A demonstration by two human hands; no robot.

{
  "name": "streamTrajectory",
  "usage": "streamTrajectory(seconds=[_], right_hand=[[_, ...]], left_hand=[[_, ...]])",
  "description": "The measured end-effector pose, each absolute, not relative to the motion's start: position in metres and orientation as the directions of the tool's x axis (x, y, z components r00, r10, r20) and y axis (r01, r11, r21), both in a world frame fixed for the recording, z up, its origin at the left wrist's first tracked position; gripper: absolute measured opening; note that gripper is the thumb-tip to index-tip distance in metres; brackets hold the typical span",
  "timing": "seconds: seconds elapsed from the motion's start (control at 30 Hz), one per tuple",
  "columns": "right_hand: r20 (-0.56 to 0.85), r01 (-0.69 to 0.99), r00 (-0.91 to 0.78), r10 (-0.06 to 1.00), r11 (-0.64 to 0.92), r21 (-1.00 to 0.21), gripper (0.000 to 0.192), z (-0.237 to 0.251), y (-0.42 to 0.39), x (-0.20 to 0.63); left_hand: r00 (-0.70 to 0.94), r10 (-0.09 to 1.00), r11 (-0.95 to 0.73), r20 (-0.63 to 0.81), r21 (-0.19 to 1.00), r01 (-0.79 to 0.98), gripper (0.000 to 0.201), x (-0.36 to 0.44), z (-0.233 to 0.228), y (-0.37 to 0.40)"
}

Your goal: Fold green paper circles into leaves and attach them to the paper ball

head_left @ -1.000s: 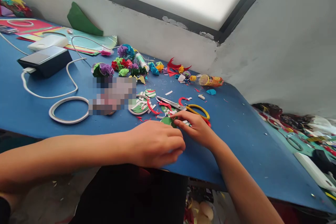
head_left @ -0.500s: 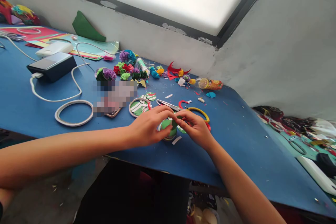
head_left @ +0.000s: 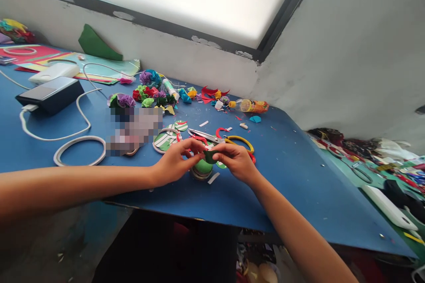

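Note:
Both my hands meet over the middle of the blue table. My left hand and my right hand pinch a small dark green paper piece between their fingertips. Just under it sits a light green round piece on a white ring. Yellow-handled scissors lie right behind my right hand. A small white paper strip rests in front of the round piece.
Coloured paper flowers and scraps lie near the wall, with an orange bottle on its side. A power bank with a white cable, a white ring and a striped paper-filled ring lie to the left. Clutter lies beyond the table's right edge.
My hands went from pressing flat on the table to lifting a green piece; now they hold it between fingertips above the round green piece. The view shifted slightly.

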State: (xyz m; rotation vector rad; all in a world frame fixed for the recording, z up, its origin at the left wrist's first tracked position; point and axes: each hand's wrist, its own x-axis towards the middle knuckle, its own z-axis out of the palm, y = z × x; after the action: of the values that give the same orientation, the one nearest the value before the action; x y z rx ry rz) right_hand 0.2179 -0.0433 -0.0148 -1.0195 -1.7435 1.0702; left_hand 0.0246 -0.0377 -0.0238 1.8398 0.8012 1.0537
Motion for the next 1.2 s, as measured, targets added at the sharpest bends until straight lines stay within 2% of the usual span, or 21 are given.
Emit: streamTrajectory(seconds=[0.2,0.37,0.5,0.63,0.73,1.03,1.2], right_hand=[[0.217,0.147,-0.281,0.935,0.265,-0.953,0.022,-0.013,-0.043,0.219],[0.214,0.084,-0.281,0.936,0.246,-0.966,0.029,-0.008,-0.044,0.217],[0.232,0.051,-0.259,0.937,0.253,-0.966,0.040,-0.006,-0.042,0.216],[0.233,0.064,-0.230,0.945,0.254,-0.965,0.026,-0.006,-0.044,0.214],[0.251,0.112,-0.207,0.946,0.277,-0.954,0.020,-0.007,-0.045,0.213],[0.319,0.218,-0.216,0.923,0.364,-0.906,0.019,-0.007,-0.051,0.211],[0.398,0.285,-0.234,0.887,0.454,-0.844,0.015,-0.003,-0.053,0.211]], left_hand=[[0.479,0.848,-0.274,0.226,0.961,0.031,0.020,0.025,-0.010,-0.026],[0.452,0.858,-0.247,0.245,0.967,-0.055,0.019,0.028,-0.003,-0.021],[0.410,0.852,-0.339,0.324,0.940,-0.039,0.016,0.025,-0.005,-0.019],[0.457,0.752,-0.544,0.474,0.839,0.025,0.007,0.023,-0.008,-0.021],[0.460,0.701,-0.629,0.545,0.777,0.037,0.004,0.024,-0.009,-0.019],[0.468,0.682,-0.690,0.561,0.706,0.158,0.008,0.027,-0.008,-0.014],[0.487,0.696,-0.675,0.529,0.712,0.191,0.010,0.026,-0.001,-0.018]])
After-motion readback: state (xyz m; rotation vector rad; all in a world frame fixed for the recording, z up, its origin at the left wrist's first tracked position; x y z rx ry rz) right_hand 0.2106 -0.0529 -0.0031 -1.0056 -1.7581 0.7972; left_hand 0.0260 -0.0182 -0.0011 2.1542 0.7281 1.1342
